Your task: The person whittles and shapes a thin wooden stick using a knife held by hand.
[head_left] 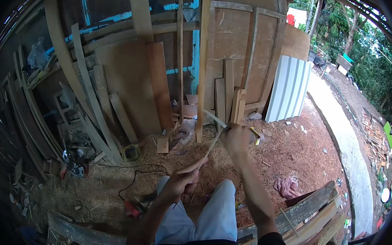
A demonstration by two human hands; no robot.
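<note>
My left hand [184,182] is closed around the lower end of a thin wooden stick [213,144], which slants up and away to the right. Higher up, my right hand [235,141] is wrapped round the handle of a knife, its pale, narrow blade [215,119] pointing up and left. In this view the blade's base overlaps the stick's upper end, close by my right fist. Both hands are held out over my knees, above the ground. The knife's handle is hidden inside my fingers.
Planks and boards [125,84] lean on the wall ahead, beside a corrugated sheet [289,89]. Shavings cover the ground [266,165]. A red power tool [132,209] with a cord lies by my left leg. Rough timber [312,198] is at right, near a pink cloth [287,187].
</note>
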